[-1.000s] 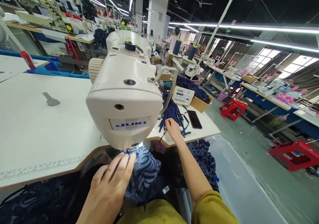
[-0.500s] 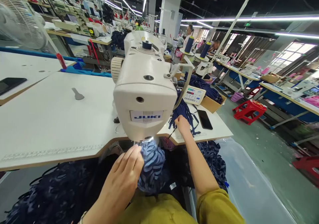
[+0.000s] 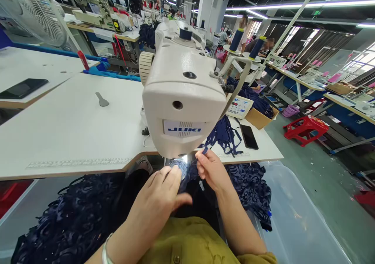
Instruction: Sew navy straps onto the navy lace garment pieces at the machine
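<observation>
My left hand (image 3: 159,195) lies on patterned blue fabric (image 3: 183,168) under the head of a white sewing machine (image 3: 184,88). Its thumb sticks out to the side, and the fingertips rest close to the lit needle area, which is mostly hidden. Just right of the machine head, my right hand (image 3: 212,168) pinches a narrow navy strap (image 3: 205,150) between thumb and fingers. Behind it, a bundle of navy straps (image 3: 222,135) is spread on the white table (image 3: 73,131).
A black phone (image 3: 249,137) lies right of the straps, near a control panel (image 3: 238,106) and a cardboard box (image 3: 260,117). Dark patterned fabric piles (image 3: 76,217) hang at both sides. A grey metal piece (image 3: 102,99) lies at left. Clear plastic bin (image 3: 293,201) at right.
My right hand has come from the strap bundle toward the machine head with a strap in its fingers. My left thumb has spread outward. The view has shifted somewhat.
</observation>
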`<action>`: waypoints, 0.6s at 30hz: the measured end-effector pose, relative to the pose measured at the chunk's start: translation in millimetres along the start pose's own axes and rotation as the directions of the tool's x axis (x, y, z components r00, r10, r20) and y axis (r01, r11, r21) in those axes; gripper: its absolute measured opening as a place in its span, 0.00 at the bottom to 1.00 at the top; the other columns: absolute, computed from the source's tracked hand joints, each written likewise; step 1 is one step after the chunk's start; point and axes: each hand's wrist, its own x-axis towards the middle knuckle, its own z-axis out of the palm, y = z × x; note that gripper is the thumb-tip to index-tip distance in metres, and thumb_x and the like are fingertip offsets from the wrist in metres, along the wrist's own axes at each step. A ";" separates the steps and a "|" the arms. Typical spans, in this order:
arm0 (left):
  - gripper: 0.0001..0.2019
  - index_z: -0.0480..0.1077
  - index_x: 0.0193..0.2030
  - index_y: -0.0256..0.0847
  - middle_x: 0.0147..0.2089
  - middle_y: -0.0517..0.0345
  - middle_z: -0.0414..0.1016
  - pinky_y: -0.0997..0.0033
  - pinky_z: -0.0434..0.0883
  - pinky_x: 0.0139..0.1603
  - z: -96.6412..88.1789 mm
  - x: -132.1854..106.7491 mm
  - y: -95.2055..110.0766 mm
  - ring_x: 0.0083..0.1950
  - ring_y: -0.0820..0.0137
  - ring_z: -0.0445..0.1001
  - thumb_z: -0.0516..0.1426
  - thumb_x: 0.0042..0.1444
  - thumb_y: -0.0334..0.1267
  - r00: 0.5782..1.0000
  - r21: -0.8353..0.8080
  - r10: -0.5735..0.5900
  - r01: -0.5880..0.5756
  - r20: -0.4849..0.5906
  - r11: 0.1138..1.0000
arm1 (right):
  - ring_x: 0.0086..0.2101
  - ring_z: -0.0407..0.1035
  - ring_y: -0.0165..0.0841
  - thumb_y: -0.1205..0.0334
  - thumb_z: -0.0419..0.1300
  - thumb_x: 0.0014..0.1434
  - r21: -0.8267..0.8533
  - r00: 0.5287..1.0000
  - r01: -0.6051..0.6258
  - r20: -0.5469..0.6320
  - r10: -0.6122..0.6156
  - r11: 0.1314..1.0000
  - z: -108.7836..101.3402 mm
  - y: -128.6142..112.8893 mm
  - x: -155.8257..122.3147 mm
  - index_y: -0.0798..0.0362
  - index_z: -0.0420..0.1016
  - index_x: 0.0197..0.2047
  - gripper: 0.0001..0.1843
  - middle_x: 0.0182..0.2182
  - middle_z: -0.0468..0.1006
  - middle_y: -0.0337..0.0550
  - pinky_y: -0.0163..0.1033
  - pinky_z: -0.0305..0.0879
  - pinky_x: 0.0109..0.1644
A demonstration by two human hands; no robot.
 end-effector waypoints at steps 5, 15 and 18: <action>0.17 0.71 0.49 0.34 0.46 0.51 0.77 0.65 0.74 0.49 0.5 0.8 -0.2 0.47 0.67 0.75 0.42 0.65 0.26 0.996 -0.130 0.062 -0.070 -0.063 0.989 | 0.19 0.60 0.23 0.58 0.59 0.59 -0.379 0.985 0.141 -0.042 -0.169 0.915 17.2 -0.7 9.6 0.52 0.69 0.35 0.07 0.20 0.67 0.30 0.28 0.57 0.23; 0.20 0.64 0.60 0.32 0.60 0.48 0.69 0.67 0.63 0.64 15.0 -20.5 -8.7 0.62 0.68 0.65 0.46 0.62 0.23 0.991 -0.214 0.104 -0.120 -0.088 0.969 | 0.24 0.55 0.26 0.59 0.58 0.58 -0.349 0.991 0.123 -0.016 -0.137 0.929 20.0 21.6 5.0 0.50 0.65 0.38 0.07 0.23 0.59 0.29 0.31 0.55 0.31; 0.20 0.65 0.60 0.37 0.59 0.53 0.71 0.66 0.63 0.64 16.9 -18.0 -5.6 0.60 0.69 0.67 0.44 0.64 0.25 0.997 -0.215 0.057 -0.069 -0.061 0.974 | 0.25 0.56 0.27 0.58 0.57 0.59 -0.321 0.997 0.078 0.007 -0.080 0.944 19.0 19.2 6.0 0.50 0.66 0.37 0.06 0.23 0.61 0.30 0.32 0.55 0.32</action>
